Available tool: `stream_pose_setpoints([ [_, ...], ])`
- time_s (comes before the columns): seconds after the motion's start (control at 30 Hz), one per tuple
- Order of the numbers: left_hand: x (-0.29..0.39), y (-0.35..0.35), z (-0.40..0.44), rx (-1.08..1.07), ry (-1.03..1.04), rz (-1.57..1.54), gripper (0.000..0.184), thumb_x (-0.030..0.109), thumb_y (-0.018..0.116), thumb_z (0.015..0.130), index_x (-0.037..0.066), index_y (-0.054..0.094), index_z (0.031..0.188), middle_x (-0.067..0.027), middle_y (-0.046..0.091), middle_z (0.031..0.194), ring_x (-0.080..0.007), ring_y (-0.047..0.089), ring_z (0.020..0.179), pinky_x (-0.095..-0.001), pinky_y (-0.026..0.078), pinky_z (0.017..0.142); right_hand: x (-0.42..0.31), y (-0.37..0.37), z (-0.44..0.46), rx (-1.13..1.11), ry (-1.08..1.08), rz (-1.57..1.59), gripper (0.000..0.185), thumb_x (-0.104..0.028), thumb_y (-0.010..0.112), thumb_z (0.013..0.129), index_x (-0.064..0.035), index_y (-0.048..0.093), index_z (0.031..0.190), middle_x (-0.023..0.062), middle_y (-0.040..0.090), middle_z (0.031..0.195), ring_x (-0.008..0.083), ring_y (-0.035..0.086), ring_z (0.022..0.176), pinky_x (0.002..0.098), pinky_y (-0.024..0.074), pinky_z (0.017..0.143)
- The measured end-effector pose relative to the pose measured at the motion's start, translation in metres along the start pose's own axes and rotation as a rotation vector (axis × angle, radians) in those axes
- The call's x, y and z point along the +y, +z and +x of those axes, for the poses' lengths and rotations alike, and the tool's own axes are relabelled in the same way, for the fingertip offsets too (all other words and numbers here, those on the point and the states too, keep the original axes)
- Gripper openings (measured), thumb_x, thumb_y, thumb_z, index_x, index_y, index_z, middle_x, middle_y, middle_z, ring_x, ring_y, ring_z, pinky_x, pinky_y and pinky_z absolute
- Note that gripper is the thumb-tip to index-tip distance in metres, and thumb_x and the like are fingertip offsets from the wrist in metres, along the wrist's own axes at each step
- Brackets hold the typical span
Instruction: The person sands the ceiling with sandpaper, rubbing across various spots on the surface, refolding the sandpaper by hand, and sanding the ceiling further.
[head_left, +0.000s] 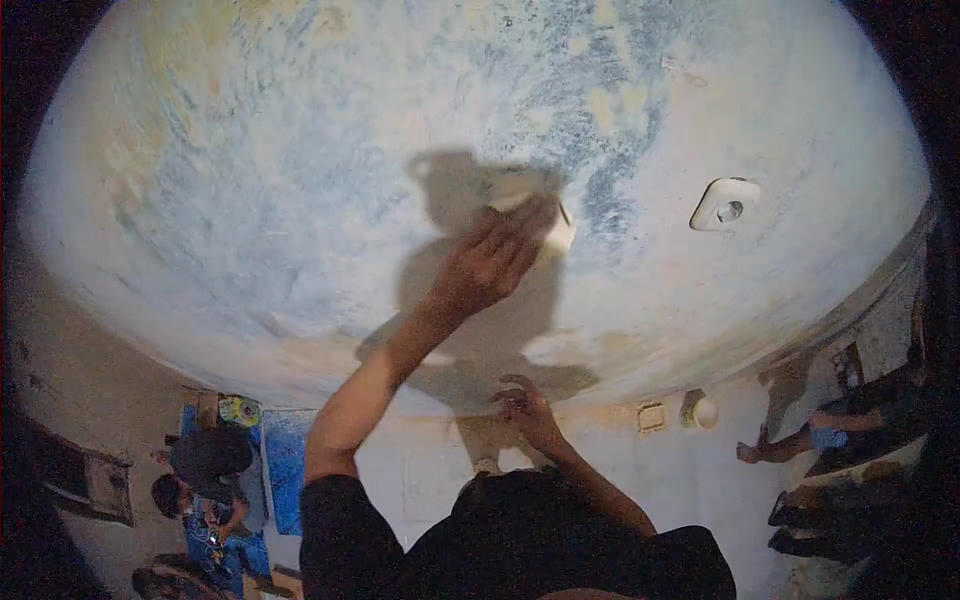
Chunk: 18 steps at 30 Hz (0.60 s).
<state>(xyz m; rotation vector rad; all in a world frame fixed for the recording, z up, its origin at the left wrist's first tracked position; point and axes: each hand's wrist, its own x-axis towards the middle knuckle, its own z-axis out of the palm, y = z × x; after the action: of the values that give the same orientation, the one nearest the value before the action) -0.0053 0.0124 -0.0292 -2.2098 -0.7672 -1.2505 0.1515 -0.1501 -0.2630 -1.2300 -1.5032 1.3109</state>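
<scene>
Up on the patchy blue-and-white painted surface [330,200], my left hand [500,250] presses with its fingers closed on a thin pale flat piece [566,228]. Only one bright edge of the piece sticks out past the fingertips, so its kind is unclear. My arm's dark shadow spreads around the hand. Lower down, my right hand [525,408] is raised, its fingers loosely bent and apart, with nothing seen in it.
A white square fitting [725,205] with a round socket sits on the surface to the right. Another person [215,510] is at lower left, near a blue panel [285,470]. A bare forearm [785,445] reaches in at right. A round white lamp [704,411] is on the wall.
</scene>
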Motion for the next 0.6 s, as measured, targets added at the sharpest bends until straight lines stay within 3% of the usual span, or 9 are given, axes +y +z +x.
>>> stream_pose_setpoints([
  [0.07, -0.01, -0.003, -0.002, -0.069, 0.207, -0.113, 0.04, 0.008, 0.056, 0.085, 0.001, 0.053, 0.124, -0.018, 0.053, 0.13, -0.0346, 0.049, 0.123, -0.0504, 0.035, 0.105, -0.003, 0.0, -0.001, -0.076, 0.004, -0.057, 0.04, -0.008, 0.051, 0.093, -0.0037, 0.038, 0.13, 0.0138, 0.063, 0.107, 0.0176, 0.063, 0.082, 0.0319, 0.0528, 0.073],
  [0.1, -0.01, -0.013, 0.009, 0.061, 0.027, -0.175, 0.035, 0.009, 0.056, 0.086, 0.001, 0.056, 0.12, -0.0173, 0.053, 0.129, -0.032, 0.05, 0.122, -0.0503, 0.036, 0.105, -0.005, 0.003, 0.003, -0.073, -0.005, -0.053, 0.04, -0.008, 0.051, 0.093, -0.0037, 0.038, 0.13, 0.0138, 0.063, 0.107, 0.0176, 0.063, 0.082, 0.0319, 0.0528, 0.073],
  [0.2, 0.01, -0.001, 0.003, 0.096, -0.104, -0.047, 0.035, 0.011, 0.058, 0.084, 0.001, 0.058, 0.118, -0.0168, 0.055, 0.128, -0.0307, 0.051, 0.121, -0.0488, 0.039, 0.103, 0.001, 0.013, -0.003, 0.035, -0.03, 0.179, 0.039, -0.011, 0.053, 0.093, -0.0031, 0.039, 0.129, 0.0136, 0.065, 0.104, 0.0175, 0.064, 0.081, 0.0315, 0.0528, 0.073],
  [0.23, 0.013, 0.002, 0.0, 0.0, 0.135, -0.092, 0.036, 0.011, 0.058, 0.085, 0.001, 0.057, 0.119, -0.0168, 0.055, 0.128, -0.031, 0.051, 0.121, -0.0481, 0.037, 0.104, 0.007, 0.008, 0.0, -0.016, -0.04, 0.013, 0.038, -0.011, 0.053, 0.093, -0.0031, 0.039, 0.129, 0.0135, 0.065, 0.104, 0.0177, 0.064, 0.081, 0.0316, 0.0528, 0.073],
  [0.3, 0.006, -0.003, 0.001, 0.001, 0.139, -0.064, 0.036, 0.011, 0.057, 0.085, 0.002, 0.057, 0.12, -0.0165, 0.055, 0.128, -0.0307, 0.051, 0.121, -0.0484, 0.037, 0.104, 0.006, 0.005, -0.002, -0.071, -0.045, -0.154, 0.038, -0.011, 0.053, 0.094, -0.003, 0.04, 0.128, 0.0135, 0.065, 0.103, 0.0179, 0.064, 0.082, 0.0317, 0.0529, 0.073],
  [0.37, 0.0, -0.011, 0.017, -0.001, 0.167, -0.034, 0.037, 0.011, 0.057, 0.085, 0.002, 0.057, 0.12, -0.0163, 0.055, 0.128, -0.0305, 0.051, 0.122, -0.0486, 0.037, 0.103, -0.014, 0.01, 0.001, -0.021, 0.006, 0.016, 0.036, -0.01, 0.051, 0.094, -0.0032, 0.04, 0.128, 0.0127, 0.065, 0.103, 0.0178, 0.063, 0.084, 0.0318, 0.0528, 0.074],
  [0.47, 0.011, -0.013, 0.027, 0.104, -0.074, 0.062, 0.033, 0.012, 0.059, 0.082, 0.001, 0.06, 0.114, -0.0156, 0.055, 0.128, -0.0294, 0.052, 0.119, -0.0477, 0.039, 0.102, -0.009, 0.019, -0.002, 0.01, -0.017, 0.195, 0.034, -0.009, 0.05, 0.094, -0.0033, 0.041, 0.127, 0.0119, 0.065, 0.103, 0.0165, 0.063, 0.085, 0.0314, 0.0524, 0.075],
  [0.53, 0.015, -0.006, 0.021, -0.069, 0.221, -0.024, 0.039, 0.003, 0.054, 0.08, 0.001, 0.057, 0.119, -0.0156, 0.052, 0.133, -0.0287, 0.049, 0.124, -0.0493, 0.035, 0.105, -0.011, 0.018, -0.005, 0.005, -0.017, 0.149, 0.034, -0.008, 0.05, 0.094, -0.0035, 0.042, 0.127, 0.0116, 0.065, 0.102, 0.0156, 0.062, 0.085, 0.0307, 0.0522, 0.075],
  [0.6, -0.002, -0.007, 0.026, -0.006, 0.156, -0.017, 0.041, 0.003, 0.053, 0.079, 0.001, 0.056, 0.12, -0.0158, 0.052, 0.132, -0.0291, 0.05, 0.123, -0.0487, 0.037, 0.104, -0.01, 0.017, -0.003, -0.003, -0.031, 0.111, 0.034, -0.007, 0.05, 0.094, -0.0037, 0.042, 0.126, 0.0113, 0.066, 0.102, 0.0146, 0.061, 0.085, 0.03, 0.052, 0.074],
])
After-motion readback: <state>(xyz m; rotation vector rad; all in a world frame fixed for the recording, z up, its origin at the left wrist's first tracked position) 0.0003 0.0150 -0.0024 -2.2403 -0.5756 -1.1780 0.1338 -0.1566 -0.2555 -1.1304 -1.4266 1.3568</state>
